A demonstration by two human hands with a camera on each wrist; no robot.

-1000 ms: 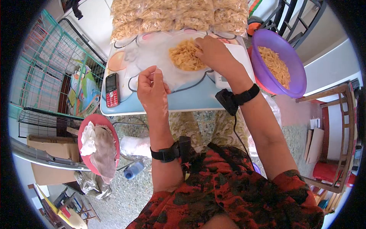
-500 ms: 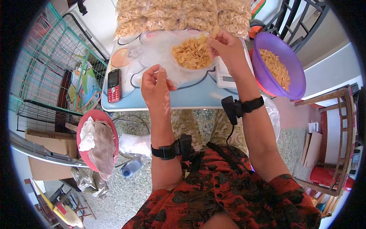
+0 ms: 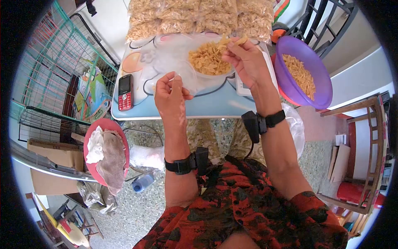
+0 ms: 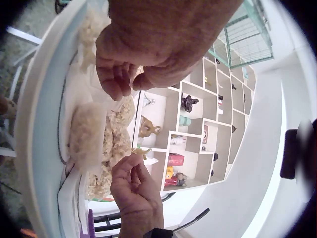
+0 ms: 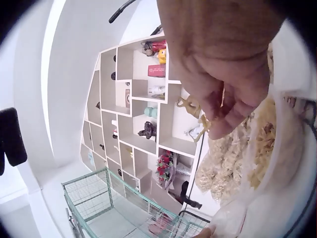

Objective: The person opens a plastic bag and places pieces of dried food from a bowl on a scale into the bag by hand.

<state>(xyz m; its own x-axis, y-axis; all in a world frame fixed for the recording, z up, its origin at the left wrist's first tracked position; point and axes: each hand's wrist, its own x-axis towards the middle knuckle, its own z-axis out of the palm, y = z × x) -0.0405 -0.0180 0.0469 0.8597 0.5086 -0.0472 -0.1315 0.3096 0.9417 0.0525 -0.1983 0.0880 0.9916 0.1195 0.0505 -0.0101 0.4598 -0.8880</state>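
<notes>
A clear plastic bag (image 3: 185, 78) lies on the table with its mouth open, partly filled with yellowish dried flakes (image 3: 209, 60). My left hand (image 3: 171, 94) pinches the bag's near-left edge between thumb and fingers; the thin film also shows below that hand in the right wrist view. Just right of the bag, my right hand (image 3: 250, 66) is raised, pinching a few dried pieces (image 3: 241, 40) by the fingertips. In the left wrist view these pieces (image 4: 142, 151) stick out past the right fingers. Partly under the right hand sits a white kitchen scale (image 3: 243, 89).
Filled bags of flakes (image 3: 199, 18) are stacked along the table's far side. A purple basin (image 3: 325, 81) with more flakes stands at the right. On the table's left lies a red phone (image 3: 125, 93). A red basin (image 3: 92, 166) with cloths stands below left, near a wire cage (image 3: 49, 74).
My right hand has come up from the flakes in the bag and shifted right, bringing a few pieces out, then turned palm more inward. My left hand keeps its pinch on the bag.
</notes>
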